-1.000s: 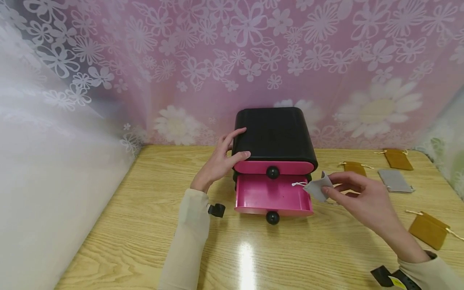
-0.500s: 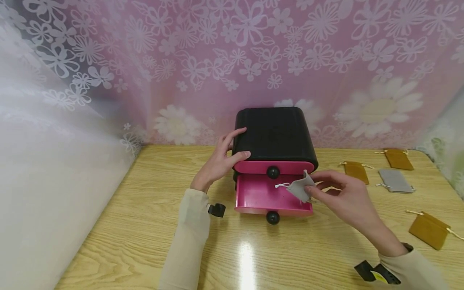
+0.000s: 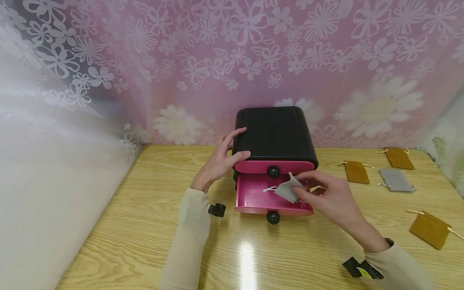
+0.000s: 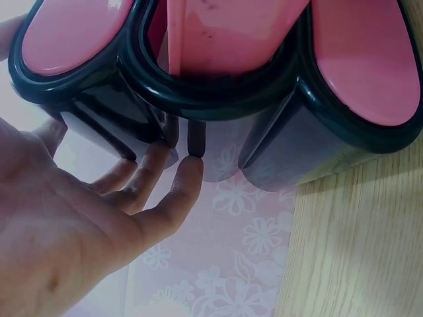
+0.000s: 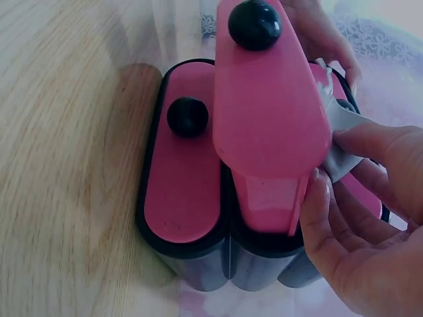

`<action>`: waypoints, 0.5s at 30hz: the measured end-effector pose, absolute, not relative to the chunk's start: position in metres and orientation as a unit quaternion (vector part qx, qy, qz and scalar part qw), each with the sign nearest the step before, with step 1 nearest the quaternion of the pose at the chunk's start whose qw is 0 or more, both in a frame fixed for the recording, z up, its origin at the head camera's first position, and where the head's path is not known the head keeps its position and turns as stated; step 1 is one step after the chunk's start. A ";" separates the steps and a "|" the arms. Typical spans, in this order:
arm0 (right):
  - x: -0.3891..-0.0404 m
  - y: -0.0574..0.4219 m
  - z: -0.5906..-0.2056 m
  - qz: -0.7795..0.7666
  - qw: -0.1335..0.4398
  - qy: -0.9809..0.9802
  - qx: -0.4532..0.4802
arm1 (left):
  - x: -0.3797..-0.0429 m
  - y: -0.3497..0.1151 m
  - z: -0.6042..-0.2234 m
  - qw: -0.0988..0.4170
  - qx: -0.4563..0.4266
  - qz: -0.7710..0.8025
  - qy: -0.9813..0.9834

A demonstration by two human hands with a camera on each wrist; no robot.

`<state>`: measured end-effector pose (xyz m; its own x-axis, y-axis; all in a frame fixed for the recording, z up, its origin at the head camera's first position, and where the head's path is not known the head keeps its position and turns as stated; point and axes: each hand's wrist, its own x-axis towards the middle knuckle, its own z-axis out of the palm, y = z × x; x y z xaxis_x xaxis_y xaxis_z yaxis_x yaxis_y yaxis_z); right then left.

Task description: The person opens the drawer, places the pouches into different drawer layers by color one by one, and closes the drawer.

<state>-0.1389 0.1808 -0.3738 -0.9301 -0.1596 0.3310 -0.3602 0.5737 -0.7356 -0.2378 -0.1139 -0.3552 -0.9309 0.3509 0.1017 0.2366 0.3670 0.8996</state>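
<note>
A black drawer unit with pink drawer fronts stands on the table. Its middle drawer is pulled out, showing a pink inside. My left hand rests on the unit's left side, thumb and index finger on the top; in the left wrist view, fingertips touch the black casing. Over the right part of the open drawer, my right hand pinches a small grey drawstring pouch between thumb and fingers. The pouch's white cord points left. The right wrist view shows the pouch beside the drawer front, partly hidden by fingers.
To the right lie brown drawstring pouches, one near the unit, one at the back and one nearer the front. A second grey pouch lies among them. A flowered curtain hangs behind the table.
My right hand has moved left with the grey pouch, from the drawer's right edge to over its inside. The left hand has stayed on the unit.
</note>
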 end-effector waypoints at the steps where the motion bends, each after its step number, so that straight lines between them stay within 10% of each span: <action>1: -0.139 0.180 -0.375 0.429 0.122 -0.882 0.153 | -0.238 -0.114 -0.355 0.054 0.178 0.533 0.825; 15: -0.141 0.178 -0.382 0.352 0.174 -0.896 0.205 | -0.239 -0.114 -0.357 0.054 0.181 0.540 0.820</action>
